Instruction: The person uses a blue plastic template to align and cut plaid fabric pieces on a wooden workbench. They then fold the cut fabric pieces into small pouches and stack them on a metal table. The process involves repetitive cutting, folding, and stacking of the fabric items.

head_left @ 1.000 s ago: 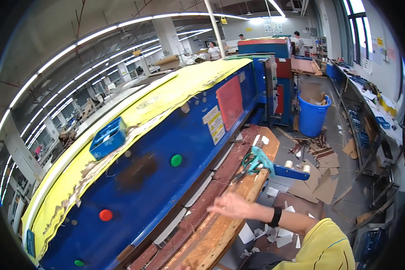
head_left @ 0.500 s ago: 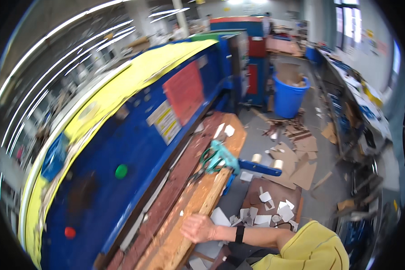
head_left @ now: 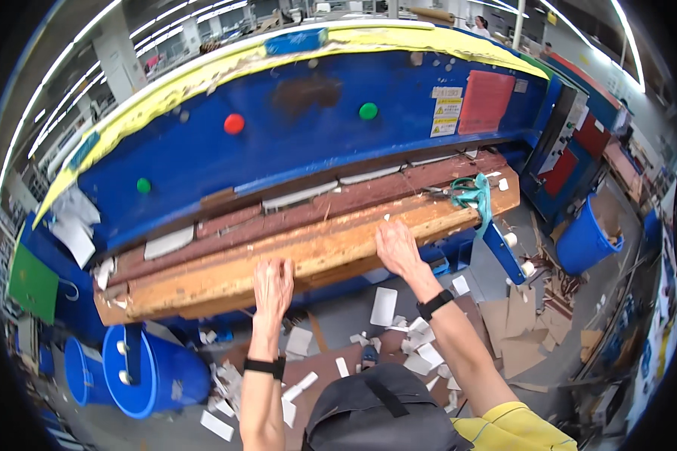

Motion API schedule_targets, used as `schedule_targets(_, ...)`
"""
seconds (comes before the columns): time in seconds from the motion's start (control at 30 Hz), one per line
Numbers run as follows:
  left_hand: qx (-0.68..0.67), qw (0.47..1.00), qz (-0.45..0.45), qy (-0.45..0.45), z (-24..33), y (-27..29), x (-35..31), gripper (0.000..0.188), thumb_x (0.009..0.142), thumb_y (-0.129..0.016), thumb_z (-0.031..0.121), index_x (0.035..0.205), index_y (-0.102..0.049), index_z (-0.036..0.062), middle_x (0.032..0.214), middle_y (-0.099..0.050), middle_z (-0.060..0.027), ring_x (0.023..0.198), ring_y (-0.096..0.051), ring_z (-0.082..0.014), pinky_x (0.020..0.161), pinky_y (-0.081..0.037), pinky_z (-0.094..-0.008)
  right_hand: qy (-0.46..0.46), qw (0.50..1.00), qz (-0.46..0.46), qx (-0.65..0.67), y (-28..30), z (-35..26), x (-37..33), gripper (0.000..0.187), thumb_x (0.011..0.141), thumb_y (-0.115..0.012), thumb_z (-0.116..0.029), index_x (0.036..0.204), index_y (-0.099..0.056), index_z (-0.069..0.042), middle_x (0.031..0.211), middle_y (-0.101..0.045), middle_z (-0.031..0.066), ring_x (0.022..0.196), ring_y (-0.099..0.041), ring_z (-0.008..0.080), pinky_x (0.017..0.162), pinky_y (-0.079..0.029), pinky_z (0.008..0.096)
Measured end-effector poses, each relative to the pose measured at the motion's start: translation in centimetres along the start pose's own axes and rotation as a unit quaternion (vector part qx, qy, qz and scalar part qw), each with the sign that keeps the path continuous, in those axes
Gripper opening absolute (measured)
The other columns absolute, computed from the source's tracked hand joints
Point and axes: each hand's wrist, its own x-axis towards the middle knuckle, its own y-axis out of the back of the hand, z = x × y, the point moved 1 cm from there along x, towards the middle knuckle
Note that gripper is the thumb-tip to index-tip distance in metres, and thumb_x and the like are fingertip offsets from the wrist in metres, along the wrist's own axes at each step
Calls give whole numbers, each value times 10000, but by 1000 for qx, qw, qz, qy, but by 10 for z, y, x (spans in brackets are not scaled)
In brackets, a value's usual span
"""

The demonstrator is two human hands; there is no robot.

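A long, worn wooden board (head_left: 323,244) forms the front ledge of a blue machine. My left hand (head_left: 273,284) lies at its front edge, left of the middle, with the fingers curled down on the wood. Further right, my right hand (head_left: 399,246) is bent over the same edge, thumb side inward. A small white scrap (head_left: 387,217) shows just beyond its fingertips. Towards the board's right end lies a pair of scissors (head_left: 462,194) with teal cloth wrapped around the handles. Behind the board runs a dark red strip (head_left: 308,214) with white pieces in the gap.
The machine's blue front panel (head_left: 316,135) bears red and green buttons. Blue bins stand below left (head_left: 158,376) and at right (head_left: 590,237). White offcuts (head_left: 421,349) and brown cardboard (head_left: 526,323) litter the floor. A blue bracket with white rollers (head_left: 508,252) juts out near the board's right end.
The view has swung from the machine's right side to face it squarely. My left hand and forearm have come into view. My right hand is still at the board's edge.
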Motion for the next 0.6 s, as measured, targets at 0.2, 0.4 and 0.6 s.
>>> schedule_targets(0.2,-35,999,3,3,3,-3,-7,220,908,-592,195,826,-619,-7,778,-593,-212,783,-559,-393,724,-433,-491,138,986,-28,-88,-2,17,-13,152,913,-503,-123,847,-580,-10,906,-619,184,887,-572,369,808,-458,467)
schedule_targets(0.4,-176,948,-211,159,-3,33,33,264,890,-666,194,1062,-675,-7,745,-677,-158,692,-659,-272,663,-521,-363,14,983,-158,87,44,5,22,207,907,-568,-138,793,-605,31,696,-595,186,693,-599,357,685,-476,453)
schedule_targets(0.6,-201,923,-265,194,-67,18,165,412,863,-658,117,1221,-575,-69,852,-698,-109,754,-663,-145,692,-544,-318,-5,948,-266,176,38,-10,187,270,900,-629,-202,776,-624,38,641,-588,203,600,-594,361,585,-446,404)
